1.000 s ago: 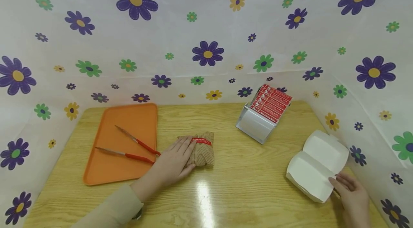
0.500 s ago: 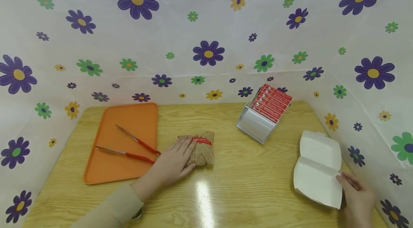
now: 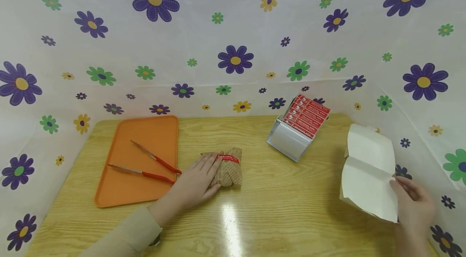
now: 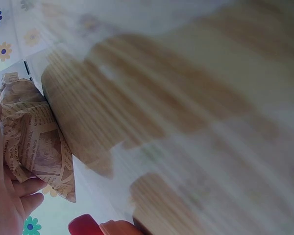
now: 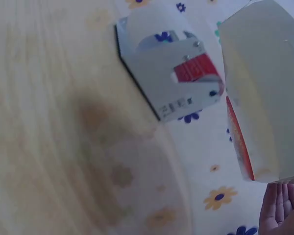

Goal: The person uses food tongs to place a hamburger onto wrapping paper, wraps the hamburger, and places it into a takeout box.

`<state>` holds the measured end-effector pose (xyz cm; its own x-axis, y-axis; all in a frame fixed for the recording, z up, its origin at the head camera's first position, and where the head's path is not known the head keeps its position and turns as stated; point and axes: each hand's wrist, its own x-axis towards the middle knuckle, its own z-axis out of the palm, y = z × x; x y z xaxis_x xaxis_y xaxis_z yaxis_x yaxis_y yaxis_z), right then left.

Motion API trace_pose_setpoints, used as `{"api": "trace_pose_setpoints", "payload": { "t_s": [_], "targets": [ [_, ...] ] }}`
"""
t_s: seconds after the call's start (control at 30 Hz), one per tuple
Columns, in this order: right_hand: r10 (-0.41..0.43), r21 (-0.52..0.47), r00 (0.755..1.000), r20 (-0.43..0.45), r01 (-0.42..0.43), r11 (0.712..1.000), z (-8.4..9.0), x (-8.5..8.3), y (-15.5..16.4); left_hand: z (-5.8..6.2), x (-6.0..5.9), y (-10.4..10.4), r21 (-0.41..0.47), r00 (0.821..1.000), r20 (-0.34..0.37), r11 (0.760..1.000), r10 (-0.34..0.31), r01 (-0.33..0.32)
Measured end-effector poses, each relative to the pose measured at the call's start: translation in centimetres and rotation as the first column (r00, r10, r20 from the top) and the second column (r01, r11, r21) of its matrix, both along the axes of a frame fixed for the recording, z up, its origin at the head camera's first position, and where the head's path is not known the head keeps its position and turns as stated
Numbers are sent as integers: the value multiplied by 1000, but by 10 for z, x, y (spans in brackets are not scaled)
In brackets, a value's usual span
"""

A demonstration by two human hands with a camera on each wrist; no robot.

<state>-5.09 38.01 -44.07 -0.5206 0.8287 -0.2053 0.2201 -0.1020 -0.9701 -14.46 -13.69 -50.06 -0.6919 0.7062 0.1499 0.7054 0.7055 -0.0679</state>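
In the head view my left hand [image 3: 196, 180] rests on a small parcel in brown newsprint paper [image 3: 229, 172], fingers extended over its left part. A red sticker strip [image 3: 228, 158] crosses the parcel's top. The left wrist view shows the newsprint parcel [image 4: 36, 137] from the side, partly covered by my left hand [image 4: 7, 196]. At the right, my right hand [image 3: 415, 204] pinches the side of a white takeout box [image 3: 369, 188], thumb on the inner face. The takeout box is unfolded, lid away from me, and is held above the table, casting a shadow.
An orange tray [image 3: 145, 188] lies at the left with red-handled tongs [image 3: 156, 176] across it. A metal dispenser [image 3: 290, 140] with a roll of red labels [image 3: 307, 115] stands at the back right. Flower-printed sheeting [image 3: 196, 38] encloses the wooden table [image 3: 276, 212].
My right hand has shifted right and then up, lifting and turning the takeout box from the tabletop. The left hand and the parcel have stayed in place.
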Motion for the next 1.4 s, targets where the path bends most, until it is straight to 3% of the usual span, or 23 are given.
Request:
{"api": "trace_pose_setpoints", "payload": {
  "t_s": [0.13,0.4,0.73,0.9,1.03,1.4],
  "targets": [
    [34,-34,999,-26,-35,999,14,-8,-11,0,0,0,3,1000,0,1000,-1,1],
    [129,-96,978,-165,-146,985,33,-27,-43,2,0,0,8,1000,-9,1000,-6,6],
    [308,-13,925,-223,-319,948,37,-58,-90,1,1,-4,10,1000,-6,1000,26,-26],
    [388,44,904,-178,-386,921,34,-70,-114,5,4,-5,36,999,18,999,28,-29],
    [481,122,867,-129,-468,875,27,-75,-134,6,5,-5,30,999,25,999,35,-35],
    [616,216,782,-90,-589,779,-11,-89,-176,5,6,-9,41,999,-10,998,40,-39]
  ]
}}
